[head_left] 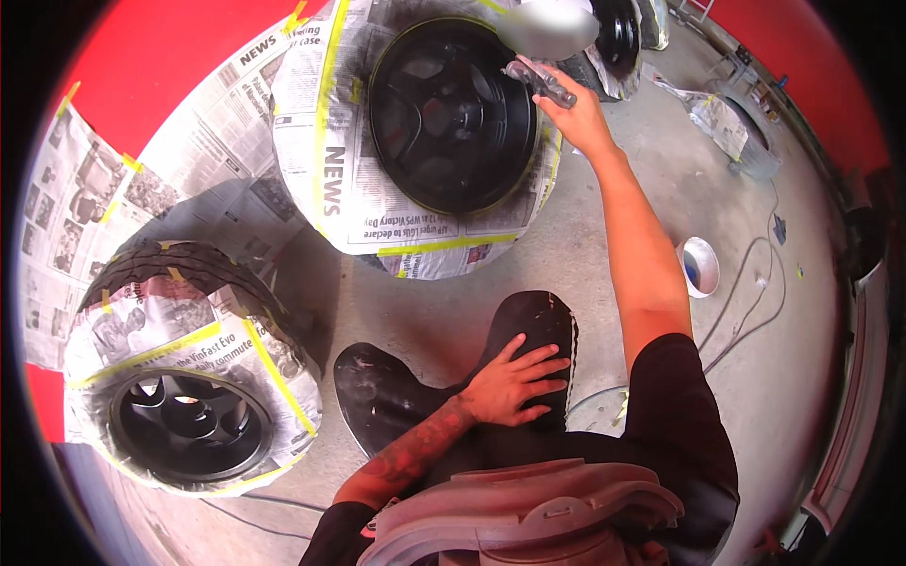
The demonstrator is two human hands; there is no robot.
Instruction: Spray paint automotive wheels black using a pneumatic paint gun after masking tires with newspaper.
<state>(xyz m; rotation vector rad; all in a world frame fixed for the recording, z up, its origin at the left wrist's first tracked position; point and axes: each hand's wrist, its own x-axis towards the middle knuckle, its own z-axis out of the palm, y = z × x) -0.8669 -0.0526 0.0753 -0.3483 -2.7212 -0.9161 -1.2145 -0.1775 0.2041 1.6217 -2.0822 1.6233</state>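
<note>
Head view: your right hand [578, 111] is up at the far right edge of the large wheel's black rim [442, 118], its fingers curled round a grey metal tool [559, 92]. The tool's front end lies over the rim's edge in this view; whether it touches, you cannot tell from here. A pale blur [547, 28] just above hides part of that spot, and how far your fingers press on the tool cannot be made out.

Your left hand [514, 385] rests palm down on your right knee [538, 321], fingers spread wide, with nothing in its hold.

The rim sits in a tyre covered with newspaper [326, 141], strips of yellow tape [448, 245] running across the sheets. Nearer your left, a second wheel [193, 424] is papered and taped too, with tread showing along its far side. More printed sheets hang on the red wall [179, 71] behind. To your right, a white bucket [700, 267] stands on the grey floor [661, 203], near a looping cable [746, 330]. Farther off lies another tyre [755, 156], partly wrapped.
</note>
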